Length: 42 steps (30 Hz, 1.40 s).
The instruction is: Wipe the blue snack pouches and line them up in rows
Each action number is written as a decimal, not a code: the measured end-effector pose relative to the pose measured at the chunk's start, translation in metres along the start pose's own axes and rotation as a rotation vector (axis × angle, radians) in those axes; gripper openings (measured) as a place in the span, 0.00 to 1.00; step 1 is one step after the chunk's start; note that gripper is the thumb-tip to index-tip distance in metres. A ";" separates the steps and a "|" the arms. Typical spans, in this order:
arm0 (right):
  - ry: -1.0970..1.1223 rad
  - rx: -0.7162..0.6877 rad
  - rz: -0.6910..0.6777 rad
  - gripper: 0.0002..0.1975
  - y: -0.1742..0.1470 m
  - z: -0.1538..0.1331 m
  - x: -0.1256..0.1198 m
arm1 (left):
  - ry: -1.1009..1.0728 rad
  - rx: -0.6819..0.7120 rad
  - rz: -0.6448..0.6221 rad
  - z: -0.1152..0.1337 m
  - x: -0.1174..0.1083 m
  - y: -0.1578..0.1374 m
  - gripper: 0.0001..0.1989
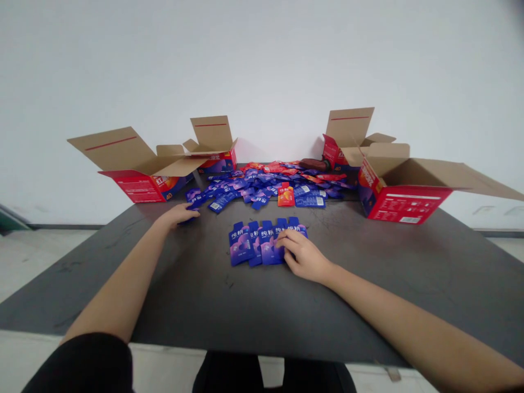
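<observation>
Several blue pouches [241,245] with white lettering lie in an overlapping row on the dark table, caps pointing away from me. At the right end of that row is my right hand [305,256], its fingers bent and closed over the pouches there. Further left, my left hand [176,215] reaches to the edge of the pile, fingers closed on a blue pouch [189,220] that is partly hidden under them. Behind the row spreads a loose pile of blue pouches [249,185], and a red-orange pouch [285,195] lies face up at its front.
Open red cartons stand around the pile: front left [139,186], back left [223,162], back right [331,152] and front right [409,204]. Their flaps stick out over the table [229,311]. A dark brown object [314,164] lies behind the pile, near the white wall.
</observation>
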State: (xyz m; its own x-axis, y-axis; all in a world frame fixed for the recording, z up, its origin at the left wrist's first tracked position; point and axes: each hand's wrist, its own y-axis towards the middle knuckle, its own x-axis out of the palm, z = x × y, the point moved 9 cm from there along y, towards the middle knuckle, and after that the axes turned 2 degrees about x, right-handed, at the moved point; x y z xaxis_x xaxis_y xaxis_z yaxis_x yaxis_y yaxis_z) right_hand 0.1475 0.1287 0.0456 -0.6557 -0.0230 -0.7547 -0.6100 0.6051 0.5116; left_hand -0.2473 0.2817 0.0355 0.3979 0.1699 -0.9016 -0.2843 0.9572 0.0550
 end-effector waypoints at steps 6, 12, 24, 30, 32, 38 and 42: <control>0.004 -0.011 0.005 0.16 -0.001 0.000 0.001 | -0.376 -0.020 -0.160 0.042 0.031 -0.070 0.29; 0.031 -0.018 0.006 0.15 -0.002 0.004 0.001 | -0.681 0.051 -0.129 0.090 0.055 -0.124 0.29; 0.047 -0.055 0.008 0.16 -0.003 0.002 0.007 | -0.391 0.081 -0.057 0.096 0.065 -0.147 0.14; 0.042 -0.036 -0.001 0.15 -0.001 0.005 0.007 | -0.132 0.112 -0.091 0.099 0.065 -0.155 0.12; 0.040 -0.033 -0.005 0.15 -0.001 0.006 0.008 | -0.051 0.135 -0.092 0.099 0.062 -0.156 0.11; 0.031 -0.049 -0.005 0.16 -0.002 0.001 0.005 | 0.227 0.243 0.113 0.117 0.030 -0.174 0.23; -0.039 -0.040 0.068 0.16 0.009 0.015 -0.017 | 0.313 0.542 0.281 0.165 0.026 -0.195 0.27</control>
State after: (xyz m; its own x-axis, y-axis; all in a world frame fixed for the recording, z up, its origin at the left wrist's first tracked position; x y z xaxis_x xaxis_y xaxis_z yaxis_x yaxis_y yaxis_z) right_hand 0.1592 0.1465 0.0571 -0.6792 0.0486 -0.7323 -0.5821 0.5721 0.5778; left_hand -0.0380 0.1382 0.0721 0.0793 0.4313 -0.8987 0.1696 0.8826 0.4385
